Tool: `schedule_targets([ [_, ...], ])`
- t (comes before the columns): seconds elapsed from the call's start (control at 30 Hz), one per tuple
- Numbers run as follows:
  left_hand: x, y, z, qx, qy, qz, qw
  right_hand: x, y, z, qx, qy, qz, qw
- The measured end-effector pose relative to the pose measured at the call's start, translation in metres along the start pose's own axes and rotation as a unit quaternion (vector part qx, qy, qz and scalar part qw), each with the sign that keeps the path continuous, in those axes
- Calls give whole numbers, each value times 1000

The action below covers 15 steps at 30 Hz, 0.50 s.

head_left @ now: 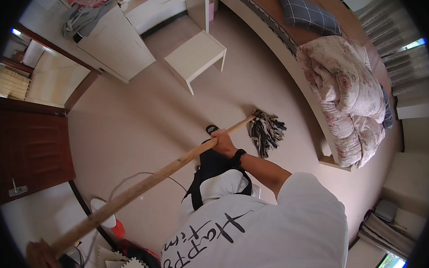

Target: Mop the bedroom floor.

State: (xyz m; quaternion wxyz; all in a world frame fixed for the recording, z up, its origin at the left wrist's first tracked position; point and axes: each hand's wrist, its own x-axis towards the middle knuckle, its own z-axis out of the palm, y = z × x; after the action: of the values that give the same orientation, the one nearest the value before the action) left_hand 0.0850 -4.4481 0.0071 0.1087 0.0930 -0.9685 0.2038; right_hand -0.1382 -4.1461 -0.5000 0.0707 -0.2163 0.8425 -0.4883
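Observation:
A mop with a long wooden handle (149, 183) runs slantwise across the view, from the lower left up to its head. Its dark and pale cloth-strip head (267, 132) lies on the floor to the right of my feet, near the bed. My right hand (223, 142), with a black band at the wrist, is wrapped round the lower part of the handle. At the far lower left my left hand (47, 263) is closed round the upper end, somewhat blurred near the picture's rim.
A small white stool (197, 56) stands ahead by a white desk (164, 8) and cabinet (115, 44). To the right is a bed frame (288, 57) with a bunched floral quilt (340, 86). A brown door (33, 148) is at left. A thin cable (129, 177) loops near the handle.

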Motion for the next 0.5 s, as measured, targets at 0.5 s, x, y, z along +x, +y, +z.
schedule_targets([
  [0.5, 192, 173, -19, -89, 237, 263, 931, 319, 66, -138, 14, 107, -168, 980],
])
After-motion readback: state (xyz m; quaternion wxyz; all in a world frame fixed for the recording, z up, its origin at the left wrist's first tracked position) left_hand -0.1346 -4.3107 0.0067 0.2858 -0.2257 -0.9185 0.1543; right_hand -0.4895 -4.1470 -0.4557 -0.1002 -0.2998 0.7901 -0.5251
